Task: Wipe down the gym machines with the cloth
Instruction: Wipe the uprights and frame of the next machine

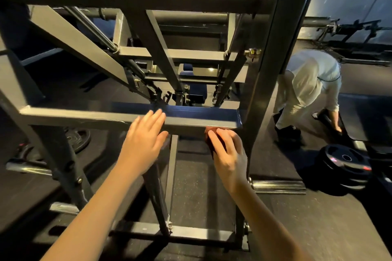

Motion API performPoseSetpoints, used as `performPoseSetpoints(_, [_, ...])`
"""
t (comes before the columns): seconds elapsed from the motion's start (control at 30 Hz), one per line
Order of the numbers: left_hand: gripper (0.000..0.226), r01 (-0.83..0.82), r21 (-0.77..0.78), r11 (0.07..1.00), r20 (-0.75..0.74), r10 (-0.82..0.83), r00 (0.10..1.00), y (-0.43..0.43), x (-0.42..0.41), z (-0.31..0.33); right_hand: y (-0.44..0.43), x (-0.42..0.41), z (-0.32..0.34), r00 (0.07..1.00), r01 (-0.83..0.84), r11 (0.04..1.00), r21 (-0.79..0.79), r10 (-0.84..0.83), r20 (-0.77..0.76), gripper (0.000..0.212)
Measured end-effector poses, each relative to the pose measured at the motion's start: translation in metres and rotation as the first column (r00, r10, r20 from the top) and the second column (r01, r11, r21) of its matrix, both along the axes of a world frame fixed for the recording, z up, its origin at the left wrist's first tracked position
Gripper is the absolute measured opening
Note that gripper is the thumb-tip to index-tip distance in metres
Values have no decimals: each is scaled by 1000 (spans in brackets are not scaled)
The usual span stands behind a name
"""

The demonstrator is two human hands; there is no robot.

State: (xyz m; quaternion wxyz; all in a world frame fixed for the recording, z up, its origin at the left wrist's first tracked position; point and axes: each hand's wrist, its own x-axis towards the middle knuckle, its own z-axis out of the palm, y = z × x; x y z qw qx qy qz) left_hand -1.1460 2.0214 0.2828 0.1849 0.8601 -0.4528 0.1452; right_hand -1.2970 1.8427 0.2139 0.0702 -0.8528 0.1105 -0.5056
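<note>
Right hand [228, 150] curls round the dark cloth [212, 143] and presses it to the front lower edge of the crossbar [201, 116], close to the upright post [269, 70]. Left hand [144, 140] lies flat on the bar with its fingers straight. I judge this rail is mid-wipe. Next I'd drag the cloth leftward with steady pressure, first lifting my left hand clear.

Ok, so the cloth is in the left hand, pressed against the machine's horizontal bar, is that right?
Not quite. The head view shows the cloth in the right hand, pressed against the machine's horizontal bar near its right end. The left hand holds nothing, its fingers straight on the bar.
</note>
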Motion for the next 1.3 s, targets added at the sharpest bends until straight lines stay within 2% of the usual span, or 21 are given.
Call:
performPoseSetpoints(0.03, [60, -30, 13, 999, 16, 29, 999, 7, 8, -2, 4, 6, 1, 1000, 2, 1000, 8, -2, 13, 54])
performPoseSetpoints(0.13, [58, -38, 46, 998, 25, 37, 999, 15, 22, -7, 19, 41, 10, 996, -1, 973, -229, -19, -84, 76])
performPoseSetpoints(0.3, [61, -13, 18, 1000, 26, 13, 1000, 15, 26, -10, 23, 64, 22, 975, -35, 932, -360, -48, -216, 82])
performPoseSetpoints(0.43, [58, -5, -24, 1000, 20, 6, 1000, 15, 27, -12, -22, 18, 1, 972, 100, 862, -496, -192, -138, 91])
performPoseSetpoints(0.5, [61, -4, -25, 1000, 25, 4, 1000, 14, 27, -14, -36, 0, -7, 953, 150, 834, -531, -265, -146, 96])
performPoseSetpoints(0.63, [60, 9, -31, 999, 33, -8, 999, 14, 27, -16, -4, 26, 7, 941, 140, 872, -470, -265, -212, 99])
performPoseSetpoints(0.77, [57, 35, -20, 999, 45, -34, 998, 15, 30, -19, 49, 82, 26, 947, 28, 909, -415, -157, -281, 86])
performPoseSetpoints(0.87, [58, 45, -23, 999, 52, -44, 998, 17, 31, -19, 40, 72, 31, 929, 21, 902, -432, -177, -326, 84])
performPoseSetpoints(1.0, [58, 61, -25, 998, 55, -60, 997, 16, 33, -21, 0, 17, 18, 896, 158, 886, -436, -314, -314, 85])
performPoseSetpoints(1.07, [58, 73, -27, 997, 55, -71, 996, 16, 35, -23, 6, 16, 19, 880, 221, 889, -401, -359, -312, 87])
performPoseSetpoints(1.17, [57, 97, -20, 995, 80, -95, 992, 17, 37, -23, 38, 54, 32, 900, 220, 942, -252, -296, -320, 86])
performPoseSetpoints(1.3, [58, 106, -8, 994, 112, -105, 988, 18, 39, -21, 56, 80, 43, 903, 94, 954, -283, -202, -380, 84])
